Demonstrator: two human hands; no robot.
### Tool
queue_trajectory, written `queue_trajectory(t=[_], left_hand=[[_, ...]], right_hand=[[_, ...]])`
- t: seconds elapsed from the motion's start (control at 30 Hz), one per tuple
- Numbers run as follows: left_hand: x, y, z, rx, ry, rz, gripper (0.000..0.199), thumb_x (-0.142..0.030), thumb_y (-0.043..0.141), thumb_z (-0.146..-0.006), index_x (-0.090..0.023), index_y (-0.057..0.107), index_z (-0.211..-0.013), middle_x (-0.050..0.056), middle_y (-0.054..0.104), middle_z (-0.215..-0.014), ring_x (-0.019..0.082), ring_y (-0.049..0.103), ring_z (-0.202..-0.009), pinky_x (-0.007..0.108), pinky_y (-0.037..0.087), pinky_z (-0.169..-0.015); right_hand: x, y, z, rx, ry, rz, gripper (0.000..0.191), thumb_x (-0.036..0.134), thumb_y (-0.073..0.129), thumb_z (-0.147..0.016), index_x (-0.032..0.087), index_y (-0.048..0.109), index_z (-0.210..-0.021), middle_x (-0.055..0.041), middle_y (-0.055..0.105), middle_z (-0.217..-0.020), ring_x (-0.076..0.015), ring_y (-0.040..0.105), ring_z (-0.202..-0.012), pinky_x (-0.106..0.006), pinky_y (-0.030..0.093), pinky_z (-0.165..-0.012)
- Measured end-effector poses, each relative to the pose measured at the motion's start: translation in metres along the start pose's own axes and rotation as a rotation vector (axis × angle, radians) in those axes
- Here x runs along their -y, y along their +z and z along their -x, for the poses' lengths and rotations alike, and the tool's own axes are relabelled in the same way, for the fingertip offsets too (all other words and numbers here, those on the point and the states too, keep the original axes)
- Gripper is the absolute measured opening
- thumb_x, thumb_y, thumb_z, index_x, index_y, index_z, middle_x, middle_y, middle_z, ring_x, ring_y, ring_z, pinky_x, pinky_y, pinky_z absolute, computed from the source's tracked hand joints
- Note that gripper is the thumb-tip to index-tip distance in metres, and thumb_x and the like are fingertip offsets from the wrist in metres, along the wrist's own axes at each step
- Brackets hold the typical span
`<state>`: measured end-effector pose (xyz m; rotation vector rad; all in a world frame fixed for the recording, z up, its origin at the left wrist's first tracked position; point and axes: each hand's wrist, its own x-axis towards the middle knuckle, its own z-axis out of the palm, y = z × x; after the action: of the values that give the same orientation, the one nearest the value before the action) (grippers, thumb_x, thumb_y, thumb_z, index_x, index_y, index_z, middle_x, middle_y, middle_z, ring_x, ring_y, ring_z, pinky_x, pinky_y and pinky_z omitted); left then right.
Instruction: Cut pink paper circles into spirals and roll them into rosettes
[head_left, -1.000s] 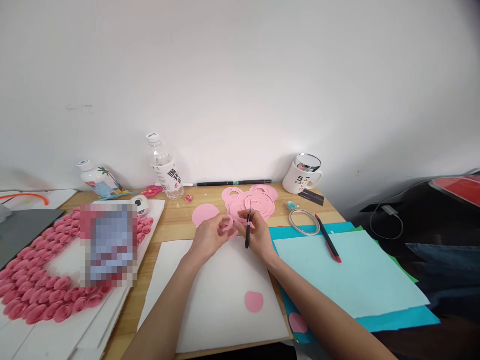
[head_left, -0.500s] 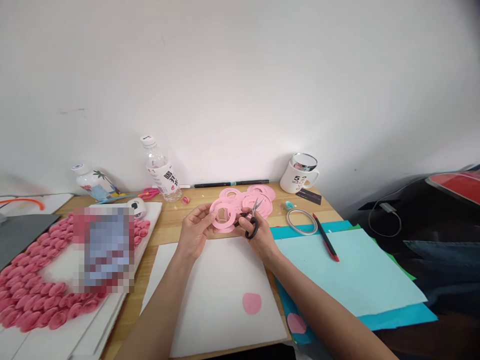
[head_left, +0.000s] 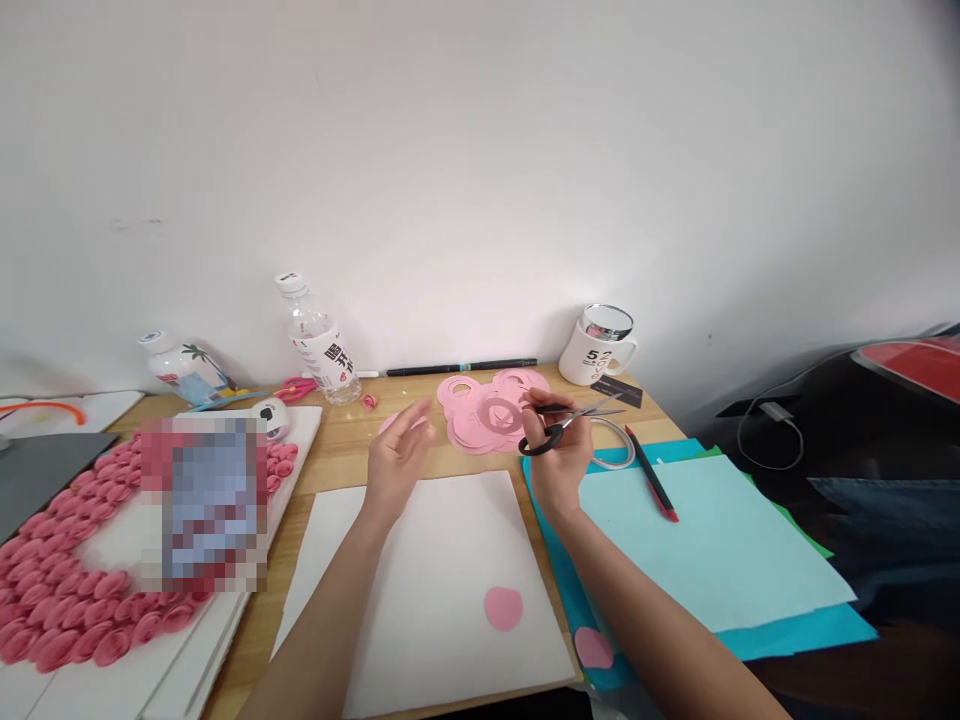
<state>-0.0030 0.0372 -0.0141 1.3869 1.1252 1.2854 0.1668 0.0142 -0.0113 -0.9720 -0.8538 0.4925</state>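
Note:
My left hand (head_left: 399, 455) is raised near the back edge of the white board (head_left: 442, 580), its fingers apart and holding nothing. Pink paper partly shows behind its fingertips. Black-handled scissors (head_left: 553, 438) are in my right hand (head_left: 559, 460), blades apart and directed right, over the tape roll (head_left: 621, 456). Between the hands, further back on the wood, lies a heap of pink paper rings (head_left: 480, 425). A pink paper piece (head_left: 503, 608) rests on the white board; another pink piece (head_left: 593, 648) is on the blue paper by my right forearm.
Pink rolled paper flowers (head_left: 67, 600) form a curve on boards at left, partly pixelated. A bottle (head_left: 322, 350), a black pen (head_left: 465, 367) and a mug (head_left: 592, 350) stand or lie along the wall. Light blue paper (head_left: 705, 540) bears a red-black pen (head_left: 652, 475).
The pink rings have left my left hand, which has opened; rings now lie in the heap. My right hand has moved right with the scissors, whose blades have turned rightward.

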Motion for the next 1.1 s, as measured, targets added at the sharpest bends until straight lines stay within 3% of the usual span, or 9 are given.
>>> queue_trajectory(t=[0.1, 0.23, 0.33, 0.43, 0.53, 0.73, 0.83, 0.93, 1.1], left_hand=[[0.013, -0.004, -0.005, -0.136, -0.034, -0.371, 0.045, -0.02, 0.061, -0.07, -0.018, 0.057, -0.115, 0.012, 0.059, -0.118, 0.026, 0.054, -0.109, 0.041, 0.039, -0.095], [0.022, -0.007, -0.005, -0.023, 0.032, -0.833, 0.055, -0.017, 0.062, -0.067, -0.012, 0.051, -0.12, 0.017, 0.056, -0.12, 0.033, 0.048, -0.114, 0.045, 0.038, -0.094], [0.019, -0.008, -0.003, 0.08, 0.053, -1.018, 0.045, -0.017, 0.055, -0.073, -0.011, 0.053, -0.117, 0.018, 0.058, -0.115, 0.033, 0.051, -0.109, 0.042, 0.042, -0.088], [0.015, -0.008, -0.002, 0.144, 0.057, -1.159, 0.031, -0.015, 0.048, -0.077, -0.012, 0.058, -0.107, 0.016, 0.061, -0.107, 0.03, 0.054, -0.104, 0.038, 0.044, -0.083], [0.013, -0.008, -0.003, 0.175, 0.045, -1.248, 0.025, -0.012, 0.042, -0.079, -0.012, 0.061, -0.096, 0.014, 0.063, -0.098, 0.026, 0.055, -0.097, 0.034, 0.044, -0.078], [0.016, -0.009, -0.003, 0.191, 0.075, -1.253, 0.021, -0.018, 0.048, -0.079, -0.012, 0.06, -0.095, 0.013, 0.062, -0.099, 0.026, 0.054, -0.097, 0.032, 0.043, -0.078], [0.016, -0.009, -0.002, 0.189, 0.071, -1.267, 0.02, -0.015, 0.046, -0.079, -0.012, 0.06, -0.093, 0.013, 0.062, -0.098, 0.025, 0.054, -0.096, 0.032, 0.043, -0.078], [0.013, -0.008, -0.002, 0.193, 0.066, -1.269, 0.02, -0.012, 0.044, -0.079, -0.012, 0.06, -0.092, 0.013, 0.063, -0.095, 0.024, 0.056, -0.092, 0.032, 0.043, -0.075], [0.013, -0.009, -0.003, 0.187, 0.059, -1.251, 0.023, -0.008, 0.042, -0.078, -0.012, 0.059, -0.093, 0.012, 0.063, -0.092, 0.023, 0.057, -0.086, 0.031, 0.043, -0.071]], right_hand=[[-0.004, -0.002, -0.004, -0.038, -0.073, 0.019, 0.025, 0.024, 0.057, -0.077, 0.022, 0.048, -0.1, -0.0069, 0.057, -0.105, -0.0188, 0.054, -0.103, -0.041, 0.041, -0.094], [-0.011, -0.006, -0.006, 0.05, -0.009, 0.085, 0.029, 0.026, 0.058, -0.076, 0.021, 0.048, -0.103, -0.0085, 0.056, -0.11, -0.0197, 0.053, -0.105, -0.041, 0.04, -0.094], [-0.017, -0.009, -0.006, 0.072, 0.101, 0.104, 0.033, 0.027, 0.059, -0.074, 0.02, 0.048, -0.104, -0.0107, 0.056, -0.111, -0.0226, 0.052, -0.108, -0.042, 0.041, -0.091], [-0.021, -0.01, -0.005, 0.005, 0.085, 0.134, 0.032, 0.027, 0.058, -0.074, 0.02, 0.047, -0.103, -0.01, 0.056, -0.107, -0.0218, 0.054, -0.105, -0.042, 0.041, -0.09], [-0.022, -0.009, -0.001, 0.0, 0.003, 0.202, 0.029, 0.028, 0.056, -0.075, 0.02, 0.048, -0.102, -0.0079, 0.058, -0.103, -0.0202, 0.055, -0.1, -0.04, 0.042, -0.088], [-0.031, -0.01, 0.005, 0.23, -0.069, 0.625, 0.034, 0.018, 0.058, -0.065, 0.02, 0.054, -0.099, -0.0074, 0.062, -0.1, -0.024, 0.055, -0.092, -0.041, 0.04, -0.082], [-0.04, -0.013, 0.003, 0.231, -0.068, 0.743, 0.027, 0.014, 0.053, -0.064, 0.02, 0.058, -0.09, -0.0042, 0.065, -0.083, -0.0218, 0.056, -0.077, -0.039, 0.041, -0.076], [-0.042, -0.015, -0.002, 0.133, 0.055, 0.584, 0.016, 0.021, 0.056, -0.069, 0.019, 0.057, -0.085, -0.0015, 0.061, -0.07, -0.0169, 0.055, -0.064, -0.032, 0.044, -0.065], [-0.039, -0.018, -0.018, -0.176, 0.198, 0.124, 0.031, 0.031, 0.068, -0.063, 0.017, 0.053, -0.086, -0.0026, 0.062, -0.076, -0.0139, 0.058, -0.065, -0.027, 0.048, -0.06]])
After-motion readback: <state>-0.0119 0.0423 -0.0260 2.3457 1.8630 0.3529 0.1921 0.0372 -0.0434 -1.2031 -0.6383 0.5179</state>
